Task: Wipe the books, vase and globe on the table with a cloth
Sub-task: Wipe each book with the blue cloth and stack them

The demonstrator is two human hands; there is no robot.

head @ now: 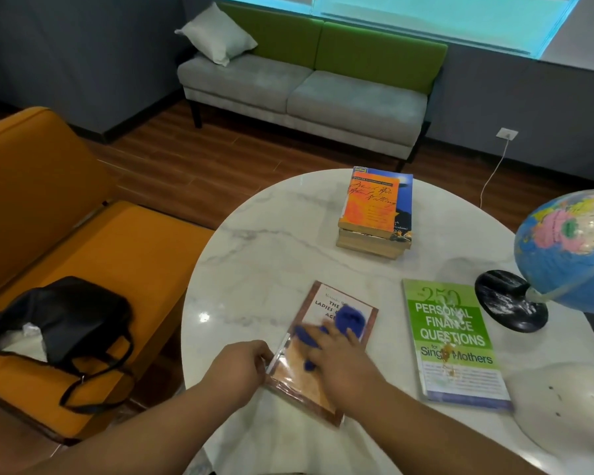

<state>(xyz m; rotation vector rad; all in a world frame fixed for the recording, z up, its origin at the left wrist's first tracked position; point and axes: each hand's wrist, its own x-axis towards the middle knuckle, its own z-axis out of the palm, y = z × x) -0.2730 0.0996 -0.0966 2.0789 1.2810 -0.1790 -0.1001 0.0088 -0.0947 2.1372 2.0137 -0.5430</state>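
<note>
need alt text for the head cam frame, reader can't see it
A person's right hand presses a blue cloth onto a brown-bordered book on a round white marble table, while the left hand holds the book's left edge. Also on the table: a green finance book, a stack of books and a globe.

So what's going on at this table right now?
A person is wiping a book. The left hand holds the brown-bordered book by its edge on the marble table, while the right hand presses a blue cloth onto its cover. The green book, the stack of books and the globe sit nearby, no hand on them.
</note>
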